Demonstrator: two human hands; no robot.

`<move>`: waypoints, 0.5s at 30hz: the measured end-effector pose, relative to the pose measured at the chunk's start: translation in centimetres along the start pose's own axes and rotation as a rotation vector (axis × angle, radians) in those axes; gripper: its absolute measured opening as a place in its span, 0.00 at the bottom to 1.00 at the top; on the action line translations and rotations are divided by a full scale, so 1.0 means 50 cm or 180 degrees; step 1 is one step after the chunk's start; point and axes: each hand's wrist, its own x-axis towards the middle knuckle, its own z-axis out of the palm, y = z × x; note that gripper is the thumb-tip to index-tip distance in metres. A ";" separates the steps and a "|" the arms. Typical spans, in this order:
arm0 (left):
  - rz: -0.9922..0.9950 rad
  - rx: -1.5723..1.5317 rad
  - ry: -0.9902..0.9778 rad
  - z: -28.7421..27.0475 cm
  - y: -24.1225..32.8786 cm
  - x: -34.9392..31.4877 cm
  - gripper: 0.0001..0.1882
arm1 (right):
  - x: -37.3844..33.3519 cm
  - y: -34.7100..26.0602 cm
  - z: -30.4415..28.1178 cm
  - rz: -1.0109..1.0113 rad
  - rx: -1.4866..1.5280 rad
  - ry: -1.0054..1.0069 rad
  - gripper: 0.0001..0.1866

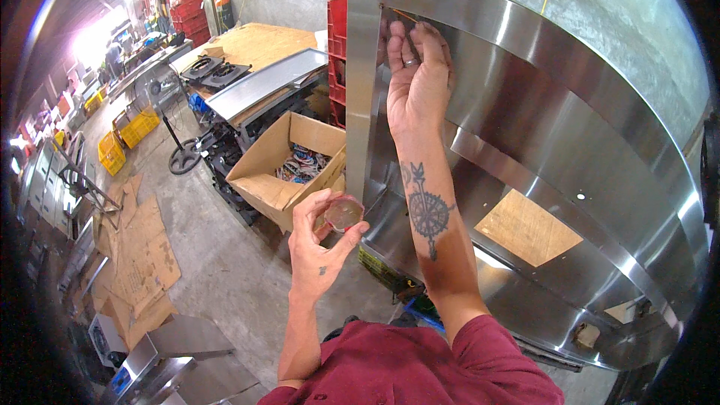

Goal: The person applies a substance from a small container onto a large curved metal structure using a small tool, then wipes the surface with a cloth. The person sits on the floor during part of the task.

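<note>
Cardboard box (264, 196), red crates (337, 37) beside the steel structure (517, 82)

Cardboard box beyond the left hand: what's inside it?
The cardboard box holds a jumbled heap of small, multicoloured items, too small to identify. That heap covers the box's floor, and anything lying deeper can't be seen.

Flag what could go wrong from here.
1. The small round container is gripped by its edge in the left hand; it might slip and drop, perhaps toward the open cardboard box.
2. The right hand, holding a thin orange stick, is up by a corner of the steel frame; knuckles could scrape the metal.
3. Its ring might scratch the steel.
</note>
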 end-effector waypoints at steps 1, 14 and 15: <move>0.0011 -0.0011 0.0003 -0.001 -0.001 0.000 0.39 | 0.003 0.000 -0.001 0.0032 0.0021 0.0021 0.08; 0.0011 0.0006 -0.0030 -0.001 -0.002 0.004 0.39 | 0.024 0.007 -0.011 0.0135 0.0214 -0.0082 0.10; 0.0005 0.0028 -0.0036 0.000 -0.002 0.004 0.39 | 0.027 0.008 -0.011 0.0143 0.0149 -0.0041 0.09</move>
